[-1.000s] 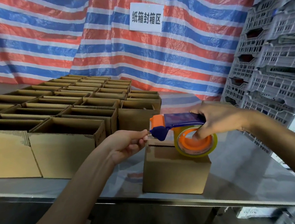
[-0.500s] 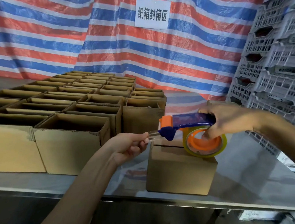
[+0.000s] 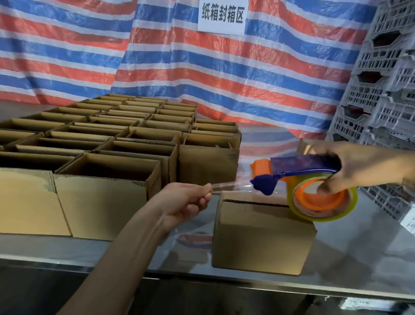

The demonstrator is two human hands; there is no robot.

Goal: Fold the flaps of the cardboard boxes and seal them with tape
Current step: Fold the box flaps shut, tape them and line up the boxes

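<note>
A small closed cardboard box (image 3: 262,238) stands near the front edge of the steel table (image 3: 357,263); its top flaps are folded down with a dark seam showing. My right hand (image 3: 347,168) grips a blue and orange tape dispenser (image 3: 301,179) with a roll of clear tape, held just above the box's top right. My left hand (image 3: 188,203) pinches the free end of the clear tape (image 3: 231,185), which stretches from the dispenser's mouth to the left of the box.
Several rows of open cardboard boxes (image 3: 107,159) fill the left and middle of the table. Grey plastic crates (image 3: 392,92) are stacked at the right. A striped tarp (image 3: 111,45) with a white sign (image 3: 222,13) hangs behind.
My left hand has pulled the tape end further left, away from the dispenser, so a longer clear strip now spans between them. The dispenser stays over the box.
</note>
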